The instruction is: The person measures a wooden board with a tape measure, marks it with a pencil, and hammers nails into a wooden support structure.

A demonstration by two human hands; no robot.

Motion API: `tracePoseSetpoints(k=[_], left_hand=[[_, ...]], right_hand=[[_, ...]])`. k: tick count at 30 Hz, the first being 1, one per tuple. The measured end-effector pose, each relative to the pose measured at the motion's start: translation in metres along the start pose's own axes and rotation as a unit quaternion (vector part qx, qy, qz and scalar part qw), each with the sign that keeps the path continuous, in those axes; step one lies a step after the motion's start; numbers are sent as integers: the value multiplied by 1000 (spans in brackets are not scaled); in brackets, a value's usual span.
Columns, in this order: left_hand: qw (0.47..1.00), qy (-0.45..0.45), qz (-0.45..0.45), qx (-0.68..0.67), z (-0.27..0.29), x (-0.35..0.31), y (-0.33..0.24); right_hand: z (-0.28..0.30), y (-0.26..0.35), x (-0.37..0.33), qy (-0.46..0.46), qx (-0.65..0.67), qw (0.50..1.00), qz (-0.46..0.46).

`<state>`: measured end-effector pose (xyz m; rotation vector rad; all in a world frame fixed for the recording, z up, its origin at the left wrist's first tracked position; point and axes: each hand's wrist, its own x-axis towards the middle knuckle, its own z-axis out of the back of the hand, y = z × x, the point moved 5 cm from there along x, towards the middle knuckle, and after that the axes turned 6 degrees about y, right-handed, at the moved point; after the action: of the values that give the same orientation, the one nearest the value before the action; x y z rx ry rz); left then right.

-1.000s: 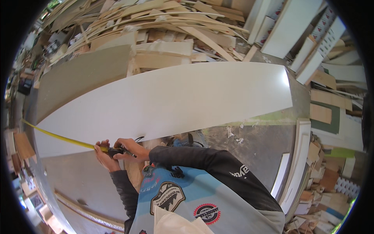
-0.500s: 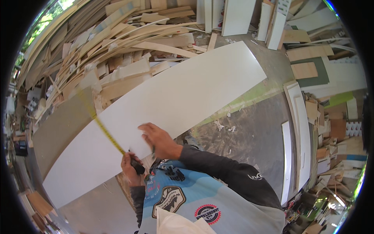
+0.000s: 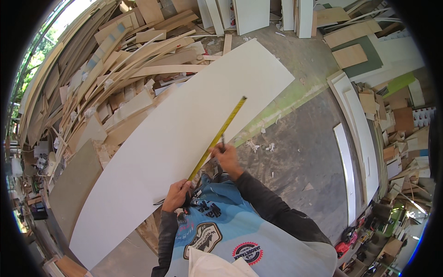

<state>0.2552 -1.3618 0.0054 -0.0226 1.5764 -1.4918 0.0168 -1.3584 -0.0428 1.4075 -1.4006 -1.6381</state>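
Observation:
My left hand is closed around a tape measure, whose case is mostly hidden by the fingers. From it the yellow blade runs out to the upper right over a long white board, its free end above the board's surface. Beside the blade's middle is my right hand, slightly blurred, its fingers closed on a slim, dark, pencil-like stick that points up. The board lies slantwise in front of me, its near edge close to my body.
Wood offcuts and bent strips are heaped beyond the board at the left. White panels stand at the back. Long white strips lie at the right, past a dark floor sheet strewn with scraps.
The blade has swung from pointing upper left to upper right. My right hand has moved right and closed beside it; my left hand has shifted slightly right. The view has turned a little.

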Motion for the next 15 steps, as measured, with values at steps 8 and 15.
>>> tracePoseSetpoints(k=[8,15], left_hand=[[979,-132,65,142,28,-46,58],[953,-231,158,117,61,-138,133]], right_hand=[[215,8,112,-363,-149,913,112],[265,21,136,-396,-167,902,45]])
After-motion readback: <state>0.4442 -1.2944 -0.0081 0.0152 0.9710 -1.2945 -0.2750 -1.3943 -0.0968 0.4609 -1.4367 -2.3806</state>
